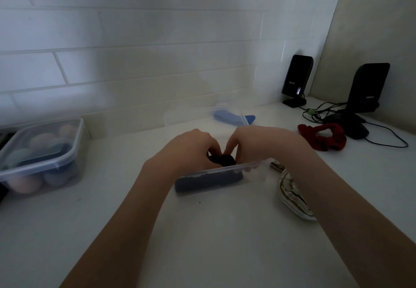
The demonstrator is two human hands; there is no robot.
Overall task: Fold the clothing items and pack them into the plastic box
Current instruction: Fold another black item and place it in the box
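So the counter (213,242) is plain white, same as the tiled wall (135,39). The clear plastic box (221,170) has a navy roll (209,183) in it plus something black (221,159). Red scrunchie (323,136) toward the right edge, a cream one with dark stripes (292,195) nearer the front, blue sock (234,118) at the back. Black speakers (297,78) in the far right corner.

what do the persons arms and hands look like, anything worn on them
Both forearms are bare right to the bottom of the picture, with no sleeves showing. The left hand and right hand carry no gloves, and no watch or bracelet shows on the wrists. Rings cannot be made out in the dim light.
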